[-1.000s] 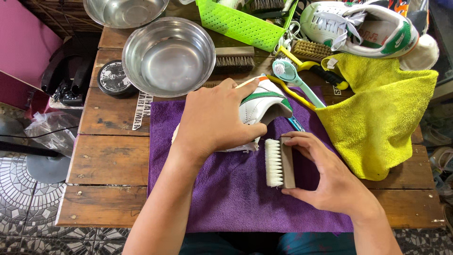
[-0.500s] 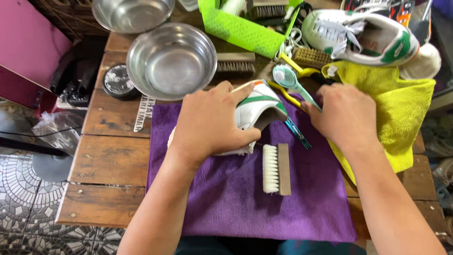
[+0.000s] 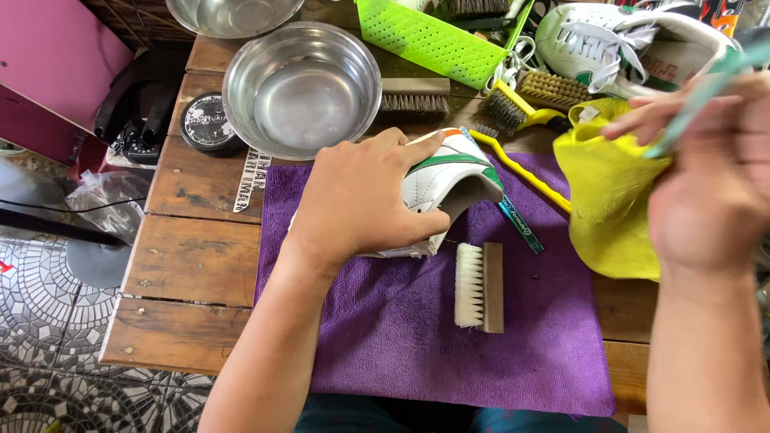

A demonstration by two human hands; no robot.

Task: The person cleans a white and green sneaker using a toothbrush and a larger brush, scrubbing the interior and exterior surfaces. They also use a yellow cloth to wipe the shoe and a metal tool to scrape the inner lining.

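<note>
While left hand (image 3: 361, 200) stays pressed on white sneaker (image 3: 449, 172), right hand (image 3: 706, 184) has lifted, gripping teal-handled brush (image 3: 706, 88); round black tin (image 3: 207, 122) beside bowl (image 3: 301, 88).

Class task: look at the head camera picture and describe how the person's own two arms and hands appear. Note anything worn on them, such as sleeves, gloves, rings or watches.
Both forearms are bare, with no sleeve showing anywhere in the picture. The left hand wears no glove, ring, watch or band that can be seen. The right hand is blurred, but it also looks ungloved, and its wrist carries no watch or bracelet. Neither arm shows any markings.
</note>
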